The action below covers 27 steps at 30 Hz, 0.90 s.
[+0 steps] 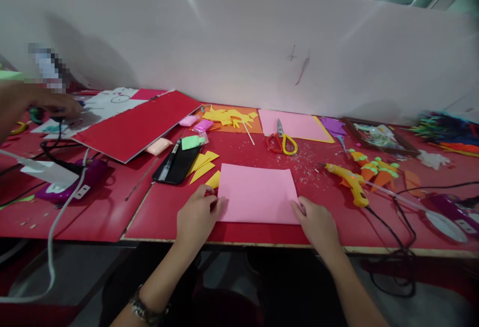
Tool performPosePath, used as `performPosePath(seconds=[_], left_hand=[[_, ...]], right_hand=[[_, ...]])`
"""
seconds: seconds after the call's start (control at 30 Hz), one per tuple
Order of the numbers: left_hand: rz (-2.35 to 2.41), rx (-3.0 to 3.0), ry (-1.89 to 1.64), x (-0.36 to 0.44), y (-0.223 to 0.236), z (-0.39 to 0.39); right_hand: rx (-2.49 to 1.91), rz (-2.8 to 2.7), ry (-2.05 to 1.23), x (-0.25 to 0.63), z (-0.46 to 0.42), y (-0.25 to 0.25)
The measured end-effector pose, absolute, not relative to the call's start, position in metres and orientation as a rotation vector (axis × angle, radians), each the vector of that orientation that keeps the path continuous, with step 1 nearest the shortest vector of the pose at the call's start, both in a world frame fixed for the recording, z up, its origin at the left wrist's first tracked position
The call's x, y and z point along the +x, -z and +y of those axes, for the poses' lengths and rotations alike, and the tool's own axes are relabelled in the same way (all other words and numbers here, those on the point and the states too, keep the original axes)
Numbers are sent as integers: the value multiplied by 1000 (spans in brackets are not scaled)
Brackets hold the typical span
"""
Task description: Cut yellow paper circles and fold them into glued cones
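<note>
A pink foam sheet (258, 194) lies near the front edge of the red table, squared toward me. My left hand (198, 212) grips its left edge, thumb on top and fingers curled at the side. At the right edge, my right hand (316, 219) pinches the sheet between thumb and bent fingers. Yellow paper triangles (202, 165) lie just beyond my left hand, beside a black phone (179, 162) with a marker (170, 160) on it. Scissors (281, 142) with red and yellow handles rest behind the sheet.
A yellow hot glue gun (350, 182) with a black cord lies right of my right hand. Purple power strips (75, 182) stand at both sides. A red board (142, 125) leans at left, near another person's hand (56, 105). Behind are orange sheets with yellow scraps (228, 117) and a tray (379, 135).
</note>
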<state>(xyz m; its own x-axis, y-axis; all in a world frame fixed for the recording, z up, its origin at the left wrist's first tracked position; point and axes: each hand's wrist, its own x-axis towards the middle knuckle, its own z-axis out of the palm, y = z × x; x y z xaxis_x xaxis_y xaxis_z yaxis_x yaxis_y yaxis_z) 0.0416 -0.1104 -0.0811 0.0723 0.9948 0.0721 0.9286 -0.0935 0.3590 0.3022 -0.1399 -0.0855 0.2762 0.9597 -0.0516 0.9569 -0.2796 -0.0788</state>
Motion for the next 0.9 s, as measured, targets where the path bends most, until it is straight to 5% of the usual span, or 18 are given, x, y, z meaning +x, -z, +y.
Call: performPosePath(seconds=[0.9], left_hand=[[2037,2185,-386,47,86,-115]], right_hand=[[-2567,-1855,-108,296,-138,79]])
